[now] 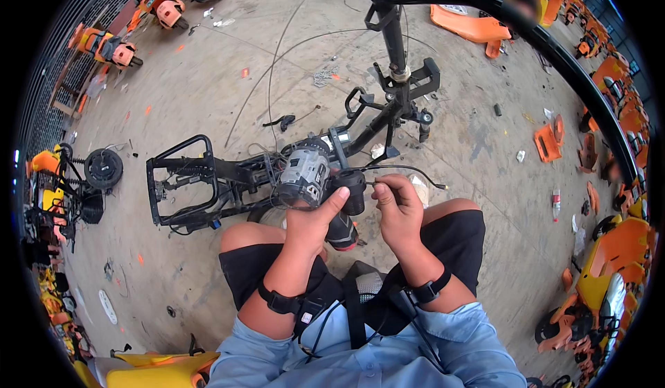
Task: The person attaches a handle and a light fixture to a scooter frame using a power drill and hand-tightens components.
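My left hand (309,225) is closed round a small black cylindrical part (350,190), its thumb along the side and most other fingers hidden. A grey-and-black cordless drill (305,173) lies against that hand, over the bare black scooter frame (239,173); whether the hand also bears it, I cannot tell. The drill's dark lower end with red trim (341,233) shows below the hand. My right hand (400,211), thumb and finger pinched, grips a thin dark cable at the black part's right side. A black cable (412,169) with a small plug end runs just above.
The frame's steering column (393,41) and handlebar (554,48) arch over the far side. A loose brake lever (280,122) and orange panels (547,143) lie on the concrete floor. Partly stripped scooters (104,46) stand along both sides. A plastic bottle (556,205) lies at right.
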The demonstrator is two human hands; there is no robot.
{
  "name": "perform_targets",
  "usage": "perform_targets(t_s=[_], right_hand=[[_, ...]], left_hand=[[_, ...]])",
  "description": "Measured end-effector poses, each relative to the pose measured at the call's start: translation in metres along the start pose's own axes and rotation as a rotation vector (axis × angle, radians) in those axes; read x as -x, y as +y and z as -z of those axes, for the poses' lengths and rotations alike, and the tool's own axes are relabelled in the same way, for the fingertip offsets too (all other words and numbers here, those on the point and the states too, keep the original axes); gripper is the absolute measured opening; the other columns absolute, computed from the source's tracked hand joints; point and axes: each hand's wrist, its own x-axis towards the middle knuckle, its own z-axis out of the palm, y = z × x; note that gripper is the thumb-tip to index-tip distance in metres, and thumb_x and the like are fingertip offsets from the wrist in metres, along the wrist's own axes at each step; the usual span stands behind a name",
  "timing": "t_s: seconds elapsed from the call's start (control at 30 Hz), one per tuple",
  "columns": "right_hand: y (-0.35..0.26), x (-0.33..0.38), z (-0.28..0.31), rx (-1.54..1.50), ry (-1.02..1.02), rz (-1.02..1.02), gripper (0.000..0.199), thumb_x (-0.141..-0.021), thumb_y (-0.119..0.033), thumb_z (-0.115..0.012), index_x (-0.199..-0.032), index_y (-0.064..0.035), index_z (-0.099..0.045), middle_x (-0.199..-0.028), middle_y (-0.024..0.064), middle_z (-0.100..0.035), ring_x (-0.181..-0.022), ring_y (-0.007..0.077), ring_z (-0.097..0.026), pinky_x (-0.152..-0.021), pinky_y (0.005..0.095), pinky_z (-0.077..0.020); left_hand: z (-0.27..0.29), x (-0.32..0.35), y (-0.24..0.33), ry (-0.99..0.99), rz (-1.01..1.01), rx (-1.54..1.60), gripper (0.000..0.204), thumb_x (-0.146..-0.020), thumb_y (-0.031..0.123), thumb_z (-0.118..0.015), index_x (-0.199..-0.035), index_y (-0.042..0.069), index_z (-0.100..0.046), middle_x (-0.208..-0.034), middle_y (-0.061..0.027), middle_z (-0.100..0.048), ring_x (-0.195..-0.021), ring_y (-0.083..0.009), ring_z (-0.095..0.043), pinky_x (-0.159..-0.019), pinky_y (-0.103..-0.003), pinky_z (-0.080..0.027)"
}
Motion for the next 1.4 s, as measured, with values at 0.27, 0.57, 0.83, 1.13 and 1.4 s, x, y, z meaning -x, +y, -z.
perform_targets(t_s=[0.27,0.57,0.83,1.13,1.4], right_hand=[[0.004,0.005,0.002,-0.071,-0.068,-0.063,0.013,-0.101,-0.010,-0.065,-0.108,0.0012,-0.065,-0.100,0.0052,-0.065,-0.079,0.0099,-0.061,-0.070,0.0234,-0.0499],[-0.009,0.010,0.010,-0.266,-0.118,-0.116,0.018,-0.102,-0.017,-0.065,-0.108,0.0000,-0.065,-0.098,0.0072,-0.067,-0.078,0.0119,-0.062,-0.068,0.0260,-0.0505],[-0.036,0.025,0.009,-0.399,-0.171,-0.096,0.019,-0.100,-0.014,-0.069,-0.112,-0.0001,-0.066,-0.104,0.0053,-0.067,-0.084,0.0108,-0.063,-0.072,0.0250,-0.0516],[-0.042,0.028,0.013,-0.418,-0.274,-0.052,0.019,-0.099,-0.013,-0.070,-0.110,0.0008,-0.066,-0.107,0.0065,-0.065,-0.089,0.0117,-0.063,-0.074,0.0251,-0.0519],[-0.052,0.031,0.013,-0.461,-0.369,-0.024,0.018,-0.098,-0.011,-0.070,-0.109,0.0021,-0.067,-0.110,0.0099,-0.065,-0.094,0.0149,-0.065,-0.081,0.0286,-0.0549]], left_hand=[[0.004,0.000,-0.006,0.059,0.073,0.143,0.042,-0.087,0.004,-0.080,-0.125,0.002,-0.062,-0.117,-0.0065,-0.067,-0.105,-0.0161,-0.065,-0.094,-0.033,-0.053],[0.010,0.001,-0.011,-0.085,0.163,0.367,0.048,-0.089,0.008,-0.075,-0.133,0.003,-0.057,-0.120,-0.0085,-0.066,-0.107,-0.0207,-0.066,-0.094,-0.037,-0.055],[0.011,0.005,-0.010,-0.353,0.227,0.527,0.089,-0.082,0.035,-0.080,-0.149,-0.006,-0.037,-0.125,-0.0160,-0.064,-0.113,-0.0293,-0.066,-0.098,-0.043,-0.057],[0.012,0.008,-0.013,-0.451,0.269,0.635,0.097,-0.076,0.037,-0.084,-0.149,-0.004,-0.036,-0.127,-0.0153,-0.063,-0.111,-0.0284,-0.065,-0.095,-0.044,-0.058],[0.024,0.011,-0.018,-0.509,0.228,0.652,0.100,-0.074,0.037,-0.086,-0.151,-0.002,-0.034,-0.129,-0.0160,-0.062,-0.111,-0.0293,-0.068,-0.095,-0.044,-0.058]])
